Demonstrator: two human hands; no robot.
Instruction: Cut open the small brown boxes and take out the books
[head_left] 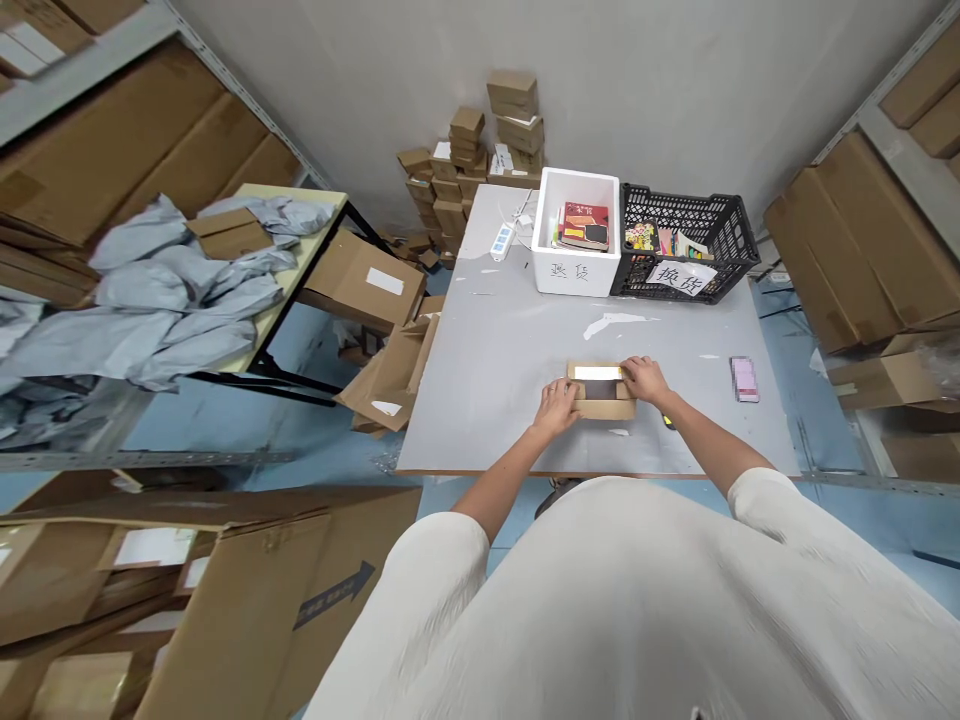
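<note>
A small brown cardboard box (604,409) lies on the grey table (495,350) near its front edge, its flaps folded out. Something white and something dark show in its opening. My left hand (557,405) grips the box's left end, fingers bent over the side. At the right end, my right hand (646,380) has its fingers closed on the upper corner. A small yellow and black object (669,422) lies under my right forearm, partly hidden.
A white foam box (576,278) and a black crate (686,278) with items stand at the table's back. A phone (745,380) lies right, a power strip (502,242) back left. Cartons (367,280) and a table of grey parcels (161,285) are left.
</note>
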